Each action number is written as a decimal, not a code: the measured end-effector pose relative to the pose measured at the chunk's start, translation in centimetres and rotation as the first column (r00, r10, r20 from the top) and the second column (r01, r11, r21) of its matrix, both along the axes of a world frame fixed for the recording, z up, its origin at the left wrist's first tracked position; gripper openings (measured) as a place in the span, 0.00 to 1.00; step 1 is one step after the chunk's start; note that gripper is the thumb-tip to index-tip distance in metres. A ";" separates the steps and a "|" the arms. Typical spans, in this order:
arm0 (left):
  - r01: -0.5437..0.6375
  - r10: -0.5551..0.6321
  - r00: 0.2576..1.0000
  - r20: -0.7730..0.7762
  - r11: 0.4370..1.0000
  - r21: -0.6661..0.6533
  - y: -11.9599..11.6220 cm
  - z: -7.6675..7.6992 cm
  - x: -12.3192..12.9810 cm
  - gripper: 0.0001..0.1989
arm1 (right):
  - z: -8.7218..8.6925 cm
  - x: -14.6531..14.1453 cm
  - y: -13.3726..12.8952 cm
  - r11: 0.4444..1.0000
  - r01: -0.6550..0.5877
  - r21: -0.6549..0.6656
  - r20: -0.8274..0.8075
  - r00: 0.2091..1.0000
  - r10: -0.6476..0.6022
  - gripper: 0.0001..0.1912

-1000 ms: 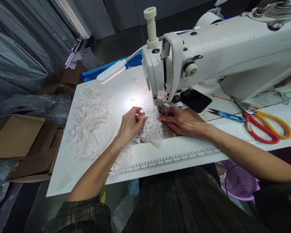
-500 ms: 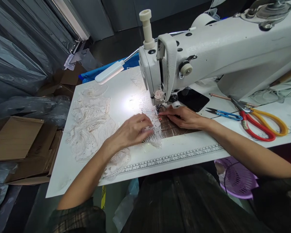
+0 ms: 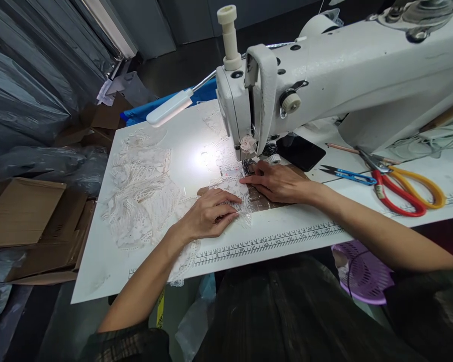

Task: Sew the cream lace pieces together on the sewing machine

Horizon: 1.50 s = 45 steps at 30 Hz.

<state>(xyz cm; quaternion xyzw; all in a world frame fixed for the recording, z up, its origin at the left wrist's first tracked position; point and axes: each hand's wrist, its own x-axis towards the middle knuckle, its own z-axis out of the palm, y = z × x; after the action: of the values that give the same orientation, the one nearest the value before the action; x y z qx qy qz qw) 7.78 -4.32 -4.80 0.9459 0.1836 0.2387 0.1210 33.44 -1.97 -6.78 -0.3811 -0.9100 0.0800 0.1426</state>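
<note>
White lace fabric lies under the presser foot of a white sewing machine. My left hand rests on the near part of this lace, its fingers stretched out and slightly apart. On the right of the needle area is my right hand, with one extended fingertip touching the lace edge and its other fingers close to the foot. The needle tip is too small to make out. To the left, a bunched heap of the same pale lace spreads over the table, part of it hanging over the front edge.
Red-and-yellow scissors and blue thread snips lie on the right, beside a black phone. A lamp lights the table. Below are a purple basket and, at left, cardboard boxes.
My left hand has come down flatter onto the lace, slightly lower. My right fingertip has moved left onto the lace edge. More brown plate shows left of the lace.
</note>
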 end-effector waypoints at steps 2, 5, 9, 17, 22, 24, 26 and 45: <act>0.010 -0.012 0.999 0.038 0.999 0.043 -0.1 -0.2 0.1 0.04 | -0.2 0.0 -0.1 1.000 0.008 0.019 -0.007 1.000 -0.008 0.20; 0.032 -0.039 0.994 0.103 0.997 0.068 0.0 -0.6 0.4 0.02 | -0.6 0.7 -0.3 0.999 -0.047 0.027 -0.138 0.989 0.050 0.21; -0.014 0.008 0.987 0.159 0.999 0.035 0.1 -1.0 0.4 0.03 | -0.7 2.0 -0.4 0.990 -0.139 -0.017 -0.278 0.952 0.128 0.21; -0.039 0.043 0.978 0.205 0.999 -0.023 0.2 -0.9 0.2 0.03 | -1.3 1.4 -0.4 0.989 -0.142 0.036 -0.234 0.961 0.146 0.19; 0.013 -0.012 0.986 0.169 1.000 -0.008 0.0 -0.9 0.5 0.03 | -1.2 0.4 -1.0 0.999 -0.025 0.046 -0.114 0.993 0.030 0.18; 0.022 -0.022 0.987 0.161 1.000 0.001 -0.1 -0.9 0.7 0.04 | -1.0 0.2 -1.2 1.000 -0.005 0.027 -0.096 0.995 0.008 0.18; 0.025 -0.026 0.988 0.150 1.000 0.011 -0.3 -1.0 0.8 0.04 | -0.9 0.2 -1.3 1.000 -0.003 0.013 -0.099 0.995 0.004 0.18; 0.036 -0.043 0.982 0.181 0.999 0.041 -0.3 -1.8 0.7 0.04 | 0.0 1.1 -2.1 0.982 -0.157 -0.104 -0.169 0.976 0.138 0.20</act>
<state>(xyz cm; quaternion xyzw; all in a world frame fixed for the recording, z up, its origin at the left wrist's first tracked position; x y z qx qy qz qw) 8.51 -4.63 -6.62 0.9257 0.1483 0.3251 0.1244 34.58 -4.08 -6.78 -0.3125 -0.9149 0.1741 0.1869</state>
